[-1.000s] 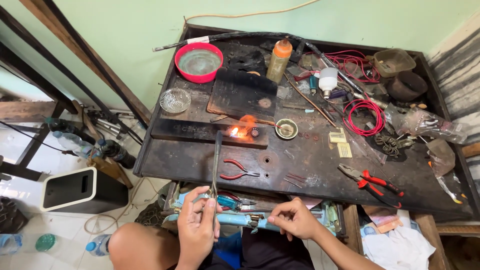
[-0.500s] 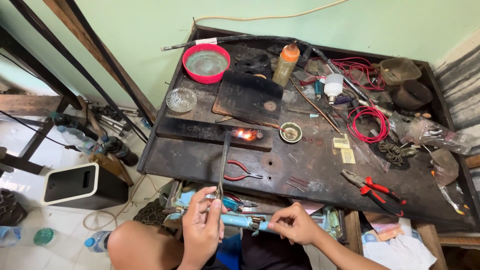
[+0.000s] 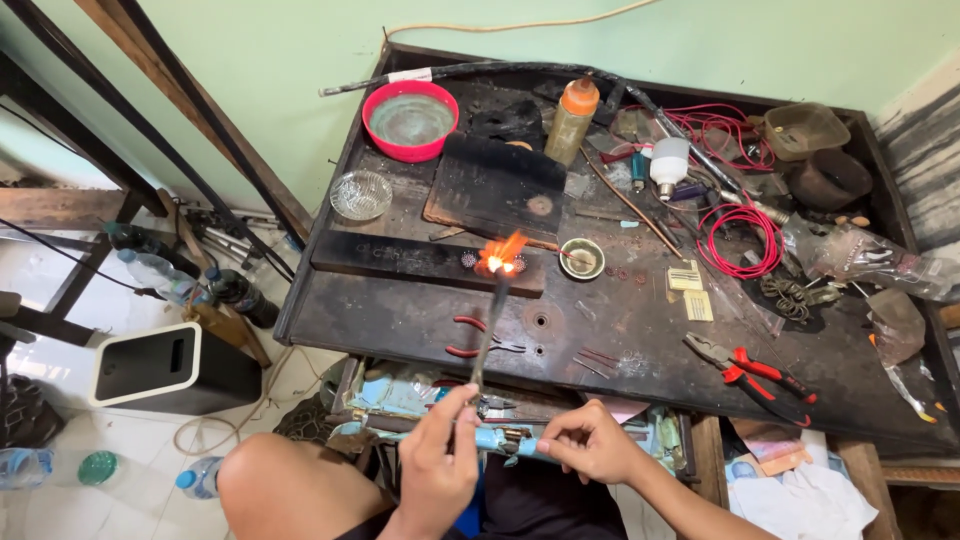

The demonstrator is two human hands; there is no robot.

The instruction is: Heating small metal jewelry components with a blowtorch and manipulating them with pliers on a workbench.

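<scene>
My left hand [image 3: 440, 462] grips the lower end of a long thin metal torch pipe [image 3: 487, 330] that points away from me. Its tip burns with an orange flame [image 3: 502, 254] over small round pieces on a dark slab [image 3: 400, 262]. My right hand [image 3: 590, 440] is closed on a light blue tube-shaped handle [image 3: 500, 440] at the front edge of the bench, beside my left hand. Red-handled pliers [image 3: 480, 338] lie just under the pipe.
The dark workbench [image 3: 620, 330] carries a red bowl [image 3: 411, 120], a glass dish [image 3: 361, 194], an orange-capped bottle [image 3: 572, 122], a small round cup [image 3: 582, 258], red wire [image 3: 742, 238] and red-handled cutters [image 3: 750, 372]. A white box [image 3: 170, 368] and bottles stand on the floor at left.
The view has drifted, so the bench sits lower and more to the right. The flame flares taller and brighter at the pipe's tip. Both hands keep their hold.
</scene>
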